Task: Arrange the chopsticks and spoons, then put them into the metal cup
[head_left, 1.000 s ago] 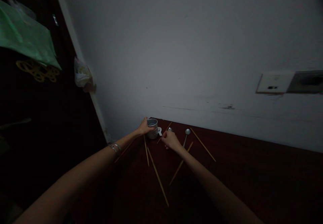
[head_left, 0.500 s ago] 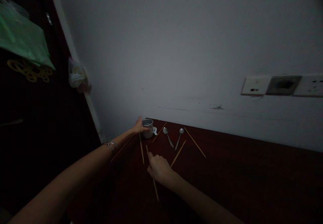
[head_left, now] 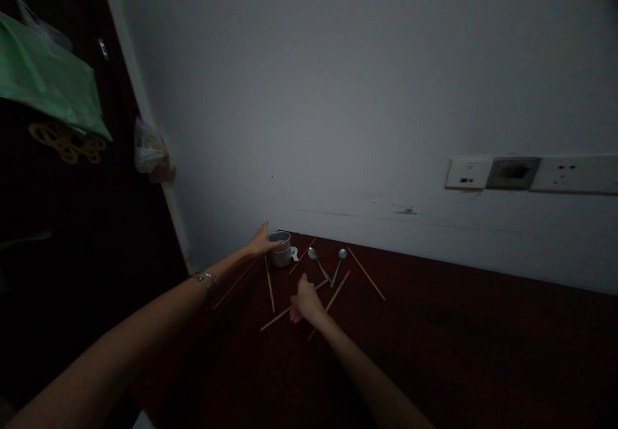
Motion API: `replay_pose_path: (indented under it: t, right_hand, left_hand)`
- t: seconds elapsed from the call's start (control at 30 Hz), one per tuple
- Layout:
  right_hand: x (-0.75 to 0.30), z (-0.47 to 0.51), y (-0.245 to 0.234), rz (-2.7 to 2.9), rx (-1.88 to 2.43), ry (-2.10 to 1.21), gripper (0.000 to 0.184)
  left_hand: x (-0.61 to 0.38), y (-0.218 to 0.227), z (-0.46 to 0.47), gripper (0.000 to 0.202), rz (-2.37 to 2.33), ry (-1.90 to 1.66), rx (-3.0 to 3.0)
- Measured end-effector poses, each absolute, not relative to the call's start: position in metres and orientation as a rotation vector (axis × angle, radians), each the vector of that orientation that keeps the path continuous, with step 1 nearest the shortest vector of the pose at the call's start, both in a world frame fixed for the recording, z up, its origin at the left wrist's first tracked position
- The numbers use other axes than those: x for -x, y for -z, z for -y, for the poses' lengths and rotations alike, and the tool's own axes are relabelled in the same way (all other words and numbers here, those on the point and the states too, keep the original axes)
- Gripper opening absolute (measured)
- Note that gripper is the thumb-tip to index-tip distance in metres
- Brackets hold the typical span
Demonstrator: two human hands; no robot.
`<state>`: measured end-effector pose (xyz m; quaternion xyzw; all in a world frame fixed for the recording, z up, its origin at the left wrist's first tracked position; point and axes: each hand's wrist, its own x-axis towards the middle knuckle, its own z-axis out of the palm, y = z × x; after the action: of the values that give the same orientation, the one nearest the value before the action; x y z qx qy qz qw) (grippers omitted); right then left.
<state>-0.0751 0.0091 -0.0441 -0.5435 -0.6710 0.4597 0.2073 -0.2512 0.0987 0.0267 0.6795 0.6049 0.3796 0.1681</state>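
My left hand (head_left: 261, 242) is wrapped against the side of a grey metal cup (head_left: 282, 256), thumb across its near side and fingers partly hidden behind. Lower down, my right hand (head_left: 306, 303) is closed on a wooden chopstick (head_left: 274, 321), which slants from lower left to upper right beneath the fingers. Close to that hand lies another chopstick (head_left: 342, 287), partly hidden by the wrist. Two metal spoons, a left one (head_left: 320, 266) and a right one (head_left: 337, 268), form a V with their handle ends near each other.
More chopsticks lie around on the dark red table (head_left: 434, 326), one on the right (head_left: 367, 274) and one below the cup (head_left: 269, 287). A small white tag (head_left: 294, 254) is beside the cup. The wall (head_left: 338, 94) rises behind, with sockets (head_left: 512, 173) at right.
My right hand has turned the chopstick from steep to a flatter slant, its upper end now towards the spoon handles. My left hand stays at the cup. The view has shifted slightly.
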Motion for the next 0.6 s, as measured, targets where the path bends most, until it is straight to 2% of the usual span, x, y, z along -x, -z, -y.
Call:
replay_pose_path:
  t: [0.23, 0.33, 0.4, 0.47, 0.53, 0.6]
  right_hand:
    - [0.088, -0.021, 0.054, 1.706, 1.412, -1.355, 0.073]
    - [0.087, -0.020, 0.055, 1.692, 1.368, -1.375, 0.071]
    - [0.079, -0.019, 0.053, 1.746, 1.347, -1.350, 0.064]
    - [0.064, -0.020, 0.050, 1.866, 1.370, -1.183, 0.046]
    - [0.042, -0.026, 0.046, 2.005, 1.430, -0.841, 0.025]
    - [0.018, -0.036, 0.041, 2.083, 1.500, -0.480, 0.018]
  left_hand:
    - [0.244, -0.033, -0.091, 0.100, -1.777, -1.014, -1.964]
    - [0.241, -0.034, -0.090, 0.094, -1.830, -1.010, -2.015]
    - [0.238, -0.038, -0.087, 0.084, -1.874, -1.029, -2.073]
    - [0.234, -0.044, -0.082, 0.071, -1.895, -1.078, -2.190]
    - [0.228, -0.049, -0.075, 0.055, -1.856, -1.112, -2.401]
    - [0.218, -0.052, -0.069, 0.039, -1.762, -1.050, -2.638]
